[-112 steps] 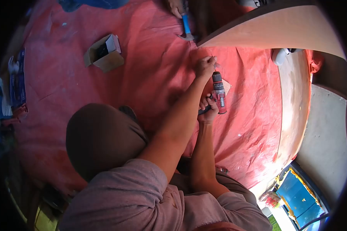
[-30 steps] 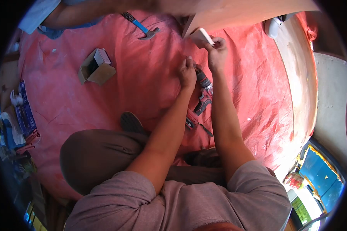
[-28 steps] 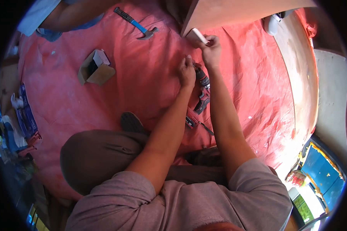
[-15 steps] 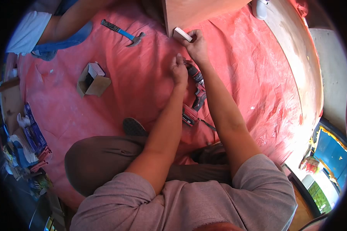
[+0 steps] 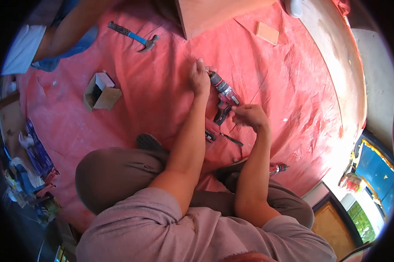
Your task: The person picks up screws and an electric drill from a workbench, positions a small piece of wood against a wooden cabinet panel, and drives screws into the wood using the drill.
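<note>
A red and black cordless drill [image 5: 226, 96] lies on the red sheet [image 5: 162, 65], its chuck towards my left hand. My left hand [image 5: 199, 77] is closed beside the chuck; what its fingers hold, if anything, is too small to make out. At the drill's rear end, my right hand [image 5: 250, 115] has its fingers by the body and handle, partly bent, and no grip round the tool shows. A small wooden block [image 5: 267, 33] rests on the sheet at the upper right.
A large wooden panel [image 5: 218, 15] stands ahead. A blue hammer [image 5: 138, 37] and an open cardboard box [image 5: 103, 92] lie to the left. Another person's arm [image 5: 70, 32] reaches in at the upper left. A second tool [image 5: 278, 168] sits by my right knee.
My right hand has let go of the wooden block and come back to the drill. The block now lies on the sheet, away from the panel's corner. My left hand stays near the chuck.
</note>
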The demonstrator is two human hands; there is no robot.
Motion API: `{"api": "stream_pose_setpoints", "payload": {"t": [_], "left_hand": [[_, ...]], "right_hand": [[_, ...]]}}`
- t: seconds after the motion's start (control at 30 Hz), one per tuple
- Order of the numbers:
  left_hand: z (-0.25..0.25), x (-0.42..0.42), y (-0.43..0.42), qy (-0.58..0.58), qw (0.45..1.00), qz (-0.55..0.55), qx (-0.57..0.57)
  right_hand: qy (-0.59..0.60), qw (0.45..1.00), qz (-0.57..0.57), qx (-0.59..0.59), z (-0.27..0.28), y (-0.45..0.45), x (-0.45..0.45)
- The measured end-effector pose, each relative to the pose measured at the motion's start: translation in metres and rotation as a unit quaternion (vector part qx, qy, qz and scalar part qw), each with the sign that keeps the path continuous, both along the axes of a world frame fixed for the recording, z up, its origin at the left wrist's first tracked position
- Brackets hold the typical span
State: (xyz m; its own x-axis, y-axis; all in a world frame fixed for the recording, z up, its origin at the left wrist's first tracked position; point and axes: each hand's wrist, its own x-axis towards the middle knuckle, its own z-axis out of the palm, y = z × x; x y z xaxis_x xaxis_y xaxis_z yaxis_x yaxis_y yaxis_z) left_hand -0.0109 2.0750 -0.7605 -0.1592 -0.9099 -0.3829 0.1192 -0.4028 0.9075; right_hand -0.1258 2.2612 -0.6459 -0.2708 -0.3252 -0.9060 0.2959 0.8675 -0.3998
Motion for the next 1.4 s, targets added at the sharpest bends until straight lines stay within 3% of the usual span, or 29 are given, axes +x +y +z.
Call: {"api": "stream_pose_setpoints", "payload": {"t": [0.03, 0.17, 0.23, 0.27, 0.33, 0.37, 0.4, 0.47, 0.53, 0.6, 0.63, 0.77, 0.9, 1.17, 1.4], "left_hand": [[-0.004, -0.002, -0.003, -0.001, 1.0, -0.008, -0.004], [-0.006, -0.004, -0.004, 0.02, 0.999, 0.014, 0.032], [-0.006, -0.005, -0.006, 0.013, 0.999, 0.017, 0.033], [-0.007, -0.006, -0.008, 0.013, 0.999, 0.013, 0.031], [-0.001, -0.009, -0.007, 0.011, 1.0, 0.008, 0.027], [0.003, -0.016, -0.008, 0.027, 0.999, -0.007, 0.041], [0.009, -0.02, -0.009, 0.041, 0.997, -0.02, 0.058], [0.025, -0.029, -0.017, 0.023, 0.999, -0.044, 0.02], [0.047, -0.042, -0.031, 0.078, 0.995, -0.069, 0.005], [0.062, -0.048, -0.044, 0.099, 0.993, -0.067, 0.018], [0.063, -0.05, -0.05, 0.121, 0.99, -0.066, 0.034], [0.052, -0.043, -0.067, 0.126, 0.987, -0.048, 0.085], [0.048, -0.036, -0.071, 0.102, 0.984, -0.067, 0.13], [0.029, -0.023, -0.081, 0.112, 0.986, -0.079, 0.098], [0.043, -0.029, -0.089, 0.108, 0.988, -0.086, 0.062]], "right_hand": [[-0.003, 0.998, 0.033, 0.05, 0.001, -0.003, 0.007], [0.001, 0.998, 0.035, 0.06, -0.038, 0.001, 0.054], [0.07, 0.975, -0.196, -0.076, -0.042, -0.003, 0.084], [0.069, 0.975, -0.196, -0.075, -0.054, -0.002, 0.095], [0.262, 0.943, -0.174, -0.109, -0.064, -0.008, 0.115], [0.15, 0.94, -0.281, -0.122, -0.065, -0.007, 0.116], [0.146, 0.94, -0.282, -0.125, -0.057, -0.016, 0.118], [0.062, 0.886, -0.389, -0.245, -0.048, -0.026, 0.12], [0.055, 0.882, -0.377, -0.277, -0.036, -0.034, 0.107], [0.019, 0.847, -0.367, -0.384, -0.022, -0.04, 0.091], [-0.044, 0.815, -0.421, -0.397, -0.015, -0.045, 0.085], [-0.129, 0.846, -0.357, -0.374, -0.006, -0.055, 0.064], [-0.091, 0.863, -0.338, -0.364, -0.023, -0.066, 0.074], [-0.136, 0.859, -0.331, -0.367, -0.032, -0.075, 0.082], [-0.171, 0.852, -0.325, -0.374, -0.036, -0.084, 0.076]]}}
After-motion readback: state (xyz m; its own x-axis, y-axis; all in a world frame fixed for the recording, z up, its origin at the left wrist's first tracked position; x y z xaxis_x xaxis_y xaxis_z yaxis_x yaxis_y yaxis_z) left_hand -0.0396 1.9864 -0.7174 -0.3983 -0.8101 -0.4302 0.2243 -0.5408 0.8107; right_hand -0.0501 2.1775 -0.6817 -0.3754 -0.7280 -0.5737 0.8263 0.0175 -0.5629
